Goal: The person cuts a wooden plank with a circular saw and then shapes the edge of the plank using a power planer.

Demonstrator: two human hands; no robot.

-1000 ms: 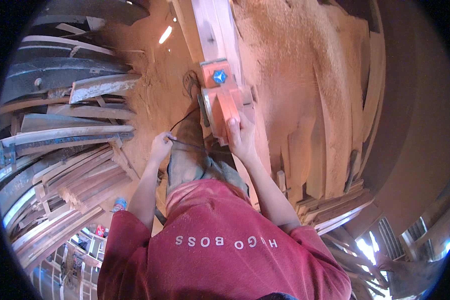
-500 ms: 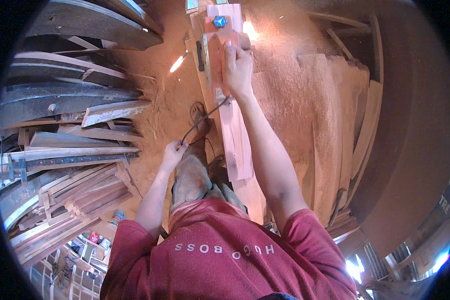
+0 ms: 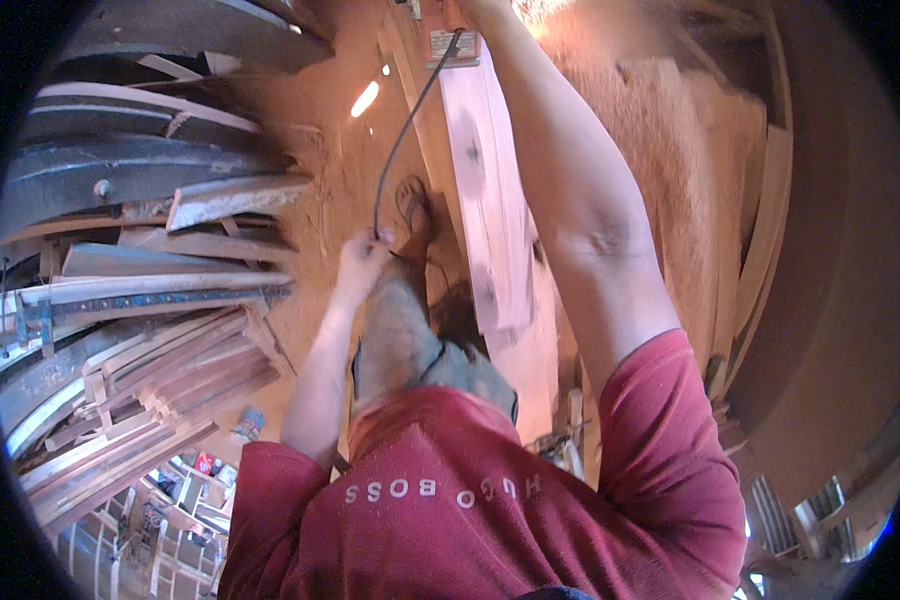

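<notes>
Cable (image 3: 400, 140) pinched by left hand (image 3: 362, 262) (taut), plank (image 3: 485, 190)

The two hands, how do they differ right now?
The left hand is drawn in near the knee, pinching the dark power cord; the right hand is stretched far forward along the pale plank, mostly cut off at the picture's top edge, so its grip cannot be seen. Both are bare.
</notes>
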